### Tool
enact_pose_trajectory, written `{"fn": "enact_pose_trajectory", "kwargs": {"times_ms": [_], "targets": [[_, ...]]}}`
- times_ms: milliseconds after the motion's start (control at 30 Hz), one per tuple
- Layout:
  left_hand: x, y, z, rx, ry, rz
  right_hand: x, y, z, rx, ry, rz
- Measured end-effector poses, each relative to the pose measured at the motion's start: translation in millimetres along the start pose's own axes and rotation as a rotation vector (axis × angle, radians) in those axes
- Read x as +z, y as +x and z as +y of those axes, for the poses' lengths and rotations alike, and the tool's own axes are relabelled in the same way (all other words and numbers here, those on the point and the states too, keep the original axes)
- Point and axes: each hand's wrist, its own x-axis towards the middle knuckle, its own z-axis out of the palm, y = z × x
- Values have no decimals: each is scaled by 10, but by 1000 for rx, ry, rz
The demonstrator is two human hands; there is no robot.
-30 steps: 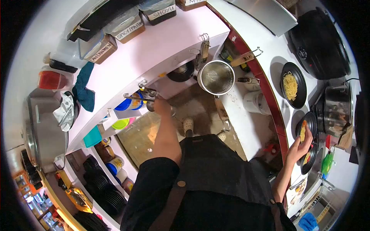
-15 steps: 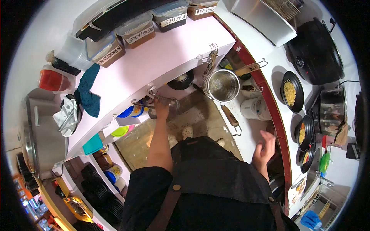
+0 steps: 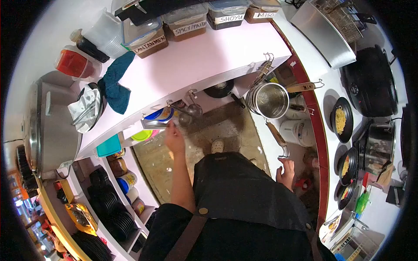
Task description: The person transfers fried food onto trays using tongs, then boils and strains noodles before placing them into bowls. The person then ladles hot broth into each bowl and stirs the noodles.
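Observation:
My left hand (image 3: pixel 175 138) is closed at the shelf edge, its fingertips on a long shiny metal utensil (image 3: pixel 154 125) whose kind I cannot make out. Just beyond it, two metal ladles (image 3: pixel 194 109) hang from hooks under the white counter. My right hand (image 3: pixel 285 175) is open with loosely bent fingers, close to the hooked end of a wooden handle (image 3: pixel 276 134). That handle extends from a round metal pot (image 3: pixel 267 101) on the lower right shelf. Whether the fingertips touch the hook I cannot tell.
Labelled tubs (image 3: pixel 185 27) line the back of the counter, with a teal cloth (image 3: pixel 116 89) to the left. Black bowls with noodles (image 3: pixel 340 119) stand on the right ledge beside a black cooker (image 3: pixel 370 82). A white bucket (image 3: pixel 297 132) sits below. Black dishes (image 3: pixel 114 217) fill the left shelf.
My left hand has drawn back from the ladles, down and left, with the metal utensil at its fingers. My right hand has moved slightly left, nearer the handle's hook. The view has shifted.

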Motion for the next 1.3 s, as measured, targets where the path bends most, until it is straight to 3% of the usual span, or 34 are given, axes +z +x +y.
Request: {"fn": "enact_pose_trajectory", "kwargs": {"times_ms": [33, 133, 333, 433, 533, 633, 667, 767, 800, 900, 933, 967, 1000, 1033, 1133, 1167, 1200, 1267, 1300], "targets": [[-59, 6, -158, -73, 69, 23, 3, -17, 14, 14, 0, -6], [-144, 205, -519, -21, 218, 87, 18, -16, 57, 23, -18, -15], [198, 277, -833, -134, 427, -153, -6, -93, 111, 58, -40, -2], [342, 169, -838, -120, 266, -104, -17, -237, 225, 116, -52, 14], [535, 48, -857, 21, 366, -34, -51, -413, 345, 195, -40, 19], [659, -187, -589, -322, 459, -419, -88, -575, 430, 294, -61, 12], [720, -175, -497, -321, 239, -493, -81, -626, 473, 313, -53, 27], [1076, -9, -3, 114, -148, -103, -100, -833, 551, 365, -41, 52], [1240, 121, 57, 172, -157, -112, -115, -870, 546, 370, -40, 52], [1802, 401, -384, 148, 122, -441, -172, -969, 564, 453, -8, 64], [1713, 409, -163, 40, 285, -453, -217, -977, 570, 445, 1, 75], [1550, 388, 43, 144, 256, -427, -272, -971, 582, 442, 8, 94], [1696, 392, -288, 712, 579, -266, -334, -949, 585, 451, 45, 126], [1816, 447, -424, 239, -46, -343, -407, -917, 580, 451, 48, 159], [1977, 590, -685, -137, -828, -452, -603, -853, 682, 409, 41, 222], [1819, 532, -466, -224, -884, -447, -654, -833, 729, 391, 40, 217], [1778, 534, -283, -151, -698, -411, -698, -807, 776, 368, 43, 211], [1555, 565, 93, 251, 421, -361, -808, -783, 822, 385, 50, 176], [1466, 577, 243, 390, 760, -337, -861, -818, 865, 401, 46, 158]]}}
